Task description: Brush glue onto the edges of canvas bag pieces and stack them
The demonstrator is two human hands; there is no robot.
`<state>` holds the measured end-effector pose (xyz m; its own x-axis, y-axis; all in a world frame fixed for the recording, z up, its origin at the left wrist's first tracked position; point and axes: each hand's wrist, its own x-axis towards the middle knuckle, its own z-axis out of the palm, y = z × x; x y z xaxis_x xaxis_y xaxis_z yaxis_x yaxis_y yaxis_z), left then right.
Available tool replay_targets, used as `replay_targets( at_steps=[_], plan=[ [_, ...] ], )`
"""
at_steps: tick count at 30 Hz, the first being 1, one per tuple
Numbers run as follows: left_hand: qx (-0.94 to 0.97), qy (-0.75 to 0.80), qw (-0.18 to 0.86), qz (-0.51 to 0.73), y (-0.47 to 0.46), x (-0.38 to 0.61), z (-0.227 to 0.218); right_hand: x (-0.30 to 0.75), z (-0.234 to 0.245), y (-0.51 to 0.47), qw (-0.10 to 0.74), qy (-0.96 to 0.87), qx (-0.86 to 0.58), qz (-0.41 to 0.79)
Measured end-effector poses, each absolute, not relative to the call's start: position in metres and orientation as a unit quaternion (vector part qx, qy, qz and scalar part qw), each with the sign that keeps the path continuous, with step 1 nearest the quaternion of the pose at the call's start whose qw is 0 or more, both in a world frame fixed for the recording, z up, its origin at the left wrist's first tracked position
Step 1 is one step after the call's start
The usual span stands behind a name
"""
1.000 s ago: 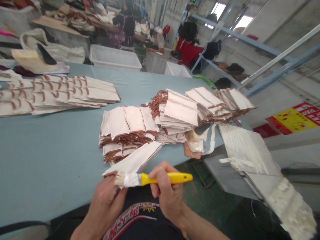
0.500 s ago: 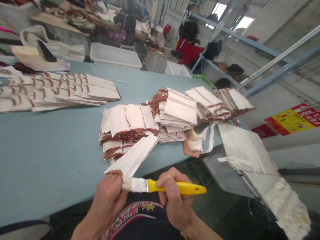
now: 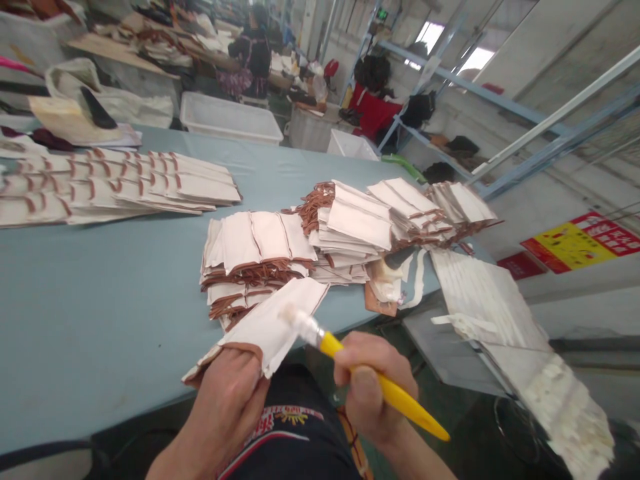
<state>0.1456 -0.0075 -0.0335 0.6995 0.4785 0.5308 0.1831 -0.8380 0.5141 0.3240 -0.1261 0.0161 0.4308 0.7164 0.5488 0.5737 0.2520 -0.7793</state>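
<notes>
Blue table (image 3: pixel 100 320), metal shelving (image 3: pixel 550 120), bright window (image 3: pixel 427 33).

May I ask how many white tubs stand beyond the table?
3: a large tub far left, a second tub beside it, a small tub rightmost; more may be hidden.

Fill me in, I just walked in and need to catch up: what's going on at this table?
A person holds a white piece with brown edging in the left hand and a yellow-handled brush in the right hand, its bristles touching the piece's upper face. Stacks of similar pieces lie just beyond on the blue-grey table, with a fanned row farther left.
</notes>
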Motion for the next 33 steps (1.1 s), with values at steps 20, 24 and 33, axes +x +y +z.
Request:
replay_targets(
  at_steps=[20, 24, 33],
  plan=[
    [0.75, 0.276, 0.586, 0.136, -0.013, 0.094, -0.025, 0.362, 0.008, -0.048, 0.524, -0.613, -0.587, 0.073],
    [0.584, 0.312, 0.74, 0.117, 0.014, 0.098, -0.019, 0.359, 0.019, -0.058, 0.503, -0.646, -0.574, 0.005],
    [0.58, 0.319, 0.731, 0.163, 0.012, 0.151, 0.03, 0.346, 0.003, -0.075, 0.615, -0.535, -0.571, 0.096]
  ],
)
